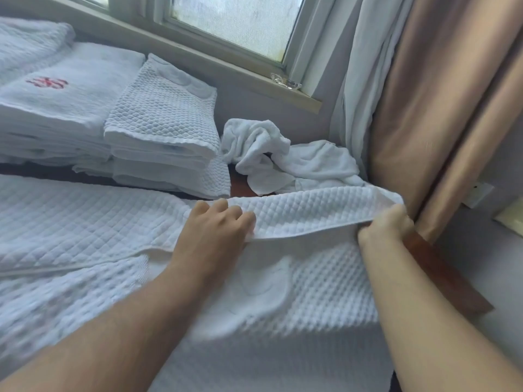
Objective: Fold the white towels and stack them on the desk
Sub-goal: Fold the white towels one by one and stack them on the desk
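Head view gives me both hands on a white waffle towel [311, 292] spread across the near part of the table [444, 270]. I can see the table's dark wood only at the right edge and in a strip behind the towel. The towel's far edge is turned back toward me as a raised flap. The left hand [218, 224] sits on the flap's left end with its fingers curled over the hem; the thumb is hidden from me. The right hand [382, 227] grips the flap's right corner with fingers wrapped under the cloth, close against the tan curtain [424, 108]. The nearest part of the towel is blurred.

At the back left of the table, a stack of folded waffle towels [161, 123] stands against a stack of plain folded towels [56, 114]. The top plain towel bears red embroidery [48, 82]. Another folded textured piece [28, 43] lies behind them at the far left.

To the right of the stacks a crumpled plain towel [285, 162] lies loose on the table, reaching the white sheer curtain [359, 80]. On the window sill [198, 60] above it sits a small clear glass dish [285, 81]; I cannot tell whether it holds anything.
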### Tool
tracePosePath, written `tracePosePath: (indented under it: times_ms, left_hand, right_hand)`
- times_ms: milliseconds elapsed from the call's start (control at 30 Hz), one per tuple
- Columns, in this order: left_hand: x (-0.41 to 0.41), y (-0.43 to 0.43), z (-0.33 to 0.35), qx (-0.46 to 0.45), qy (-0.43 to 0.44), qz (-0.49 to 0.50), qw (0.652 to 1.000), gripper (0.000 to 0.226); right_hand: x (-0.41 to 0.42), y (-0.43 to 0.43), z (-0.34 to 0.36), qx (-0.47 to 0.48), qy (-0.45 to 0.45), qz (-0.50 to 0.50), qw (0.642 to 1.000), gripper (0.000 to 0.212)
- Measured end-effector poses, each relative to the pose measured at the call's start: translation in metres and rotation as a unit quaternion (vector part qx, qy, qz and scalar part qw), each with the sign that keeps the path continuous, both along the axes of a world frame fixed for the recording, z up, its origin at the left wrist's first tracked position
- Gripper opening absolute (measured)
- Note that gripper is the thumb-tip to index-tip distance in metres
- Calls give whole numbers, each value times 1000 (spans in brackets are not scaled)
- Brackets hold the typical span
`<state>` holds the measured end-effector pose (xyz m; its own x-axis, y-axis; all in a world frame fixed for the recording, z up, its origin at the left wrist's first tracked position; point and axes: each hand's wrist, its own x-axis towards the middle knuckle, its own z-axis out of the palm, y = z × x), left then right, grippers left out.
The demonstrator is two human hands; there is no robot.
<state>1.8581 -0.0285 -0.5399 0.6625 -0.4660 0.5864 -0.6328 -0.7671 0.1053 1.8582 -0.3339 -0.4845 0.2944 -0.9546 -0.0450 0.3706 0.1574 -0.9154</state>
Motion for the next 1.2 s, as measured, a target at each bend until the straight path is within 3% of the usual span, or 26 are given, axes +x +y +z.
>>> tracePosePath:
  times_ms: [33,67,100,133,200,233,300,367,433,533,733,767,900,933,967,1033,1100,1167,1200]
  left_hand:
    - [0,0,-1,3,3,-1,1000,19]
    - [0,1,-2,3,7,-7,1000,23]
    - [0,1,-3,3,10,-17,1000,28]
    - [1,2,-4,7,8,-27,1000,32]
    - [1,1,-4,21,-3,-50,999,30]
    - [1,1,-5,27,-8,-65,998,23]
    - [2,1,-6,37,-5,-84,996,10]
    - [4,1,-8,42,-3,-88,995,17]
    - [5,1,-7,26,-11,-98,995,21]
    - [4,-1,-5,5,-9,-98,995,19]
    - [4,-2,-5,-9,-14,-53,998,22]
    - [4,-2,-4,-10,-15,-52,999,22]
    - [4,-1,-2,-16,-9,-56,998,30]
    - [3,-1,-3,-15,-9,-61,998,30]
    - [3,-1,-3,-11,-11,-65,998,30]
    - [2,0,-4,-1,-14,-68,998,31]
    - [2,1,-4,6,-13,-68,998,33]
    - [2,1,-5,13,-11,-65,998,30]
    - [3,1,-5,15,-11,-66,998,27]
  right_hand:
    - [-7,4,-6,51,-13,25,998,26]
    - [-13,6,-15,77,31,40,996,20]
    - [-17,5,-23,64,133,52,988,18]
    - [-18,1,-31,2,269,57,961,38]
    - [-16,-6,-38,-207,478,69,851,77]
    - [-14,-9,-32,-286,540,80,787,82]
    - [-7,-16,-21,-357,607,85,704,74]
    - [2,-28,-14,-395,649,98,643,57]
    - [12,-37,-14,-409,657,115,622,46]
    - [24,-31,-12,-456,689,45,562,43]
    - [29,-41,35,-403,742,161,510,31]
    - [25,-39,40,-399,733,169,525,26]
    - [11,-42,36,-353,677,225,606,39]
    - [6,-38,37,-340,684,242,598,44]
    - [0,-34,40,-344,702,255,569,46]
    - [-6,-26,47,-385,742,261,483,48]
    - [-7,-20,50,-410,761,264,428,49]
    - [-11,-10,47,-400,761,272,432,42]
    - [-10,-9,44,-375,756,277,460,32]
